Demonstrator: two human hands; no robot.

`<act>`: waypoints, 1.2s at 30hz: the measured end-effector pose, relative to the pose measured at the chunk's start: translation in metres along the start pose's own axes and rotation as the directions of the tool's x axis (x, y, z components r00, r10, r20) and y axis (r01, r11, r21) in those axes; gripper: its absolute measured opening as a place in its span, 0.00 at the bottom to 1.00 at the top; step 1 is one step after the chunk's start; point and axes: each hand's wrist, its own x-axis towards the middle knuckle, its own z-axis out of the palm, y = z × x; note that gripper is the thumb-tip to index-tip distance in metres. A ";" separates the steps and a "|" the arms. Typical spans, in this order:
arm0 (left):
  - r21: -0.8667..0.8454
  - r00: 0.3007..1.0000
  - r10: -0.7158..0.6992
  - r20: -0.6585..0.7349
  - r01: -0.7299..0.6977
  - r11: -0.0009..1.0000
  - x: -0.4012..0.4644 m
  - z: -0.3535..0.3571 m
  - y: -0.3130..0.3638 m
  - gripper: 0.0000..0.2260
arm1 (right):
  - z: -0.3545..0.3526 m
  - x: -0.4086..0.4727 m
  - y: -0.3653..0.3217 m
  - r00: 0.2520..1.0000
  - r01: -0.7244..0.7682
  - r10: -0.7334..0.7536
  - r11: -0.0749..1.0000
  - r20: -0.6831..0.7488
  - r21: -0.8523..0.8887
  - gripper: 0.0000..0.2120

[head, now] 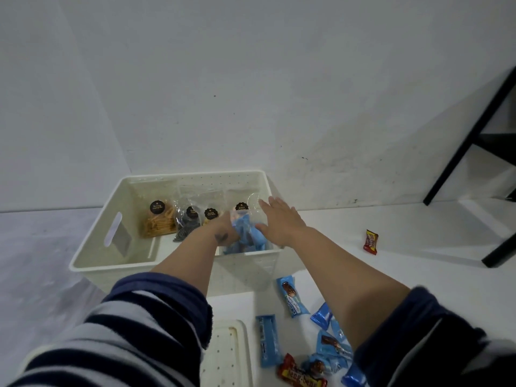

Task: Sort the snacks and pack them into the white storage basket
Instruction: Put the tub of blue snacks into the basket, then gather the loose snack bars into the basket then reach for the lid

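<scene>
The white storage basket [92,255] stands on the white surface against the wall. Clear bags of snacks with black round labels [157,219] line its back wall. Both my hands reach into its right end. My left hand [223,233] is closed around several blue snack packets [245,236] inside the basket. My right hand [279,222] hovers flat over the same packets, fingers spread. More blue packets [291,296] and a red bar [301,377] lie on the surface in front of the basket. A single red packet [370,241] lies apart to the right.
A white perforated lid [226,356] lies near the front edge, left of the loose packets. Black furniture legs [460,152] stand at the right. The wall runs close behind the basket.
</scene>
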 end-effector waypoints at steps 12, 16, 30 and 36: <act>0.242 0.958 0.269 -0.095 -0.240 0.940 -0.098 0.023 0.097 0.17 | -0.061 -0.122 0.068 0.988 -0.006 0.018 0.997 0.153 -0.077 0.26; 0.189 0.976 0.206 -0.073 -0.189 0.964 -0.134 0.072 0.113 0.20 | -0.050 -0.175 0.101 0.977 0.030 -0.010 0.995 0.214 -0.090 0.26; -0.038 0.995 0.084 -0.059 -0.087 0.996 -0.214 0.297 0.078 0.34 | 0.106 -0.300 0.224 0.965 0.061 -0.061 0.998 0.256 0.007 0.35; 0.190 0.976 0.120 -0.183 -0.085 0.978 -0.220 0.366 0.060 0.41 | 0.151 -0.313 0.260 0.987 0.053 -0.041 0.996 0.153 -0.072 0.48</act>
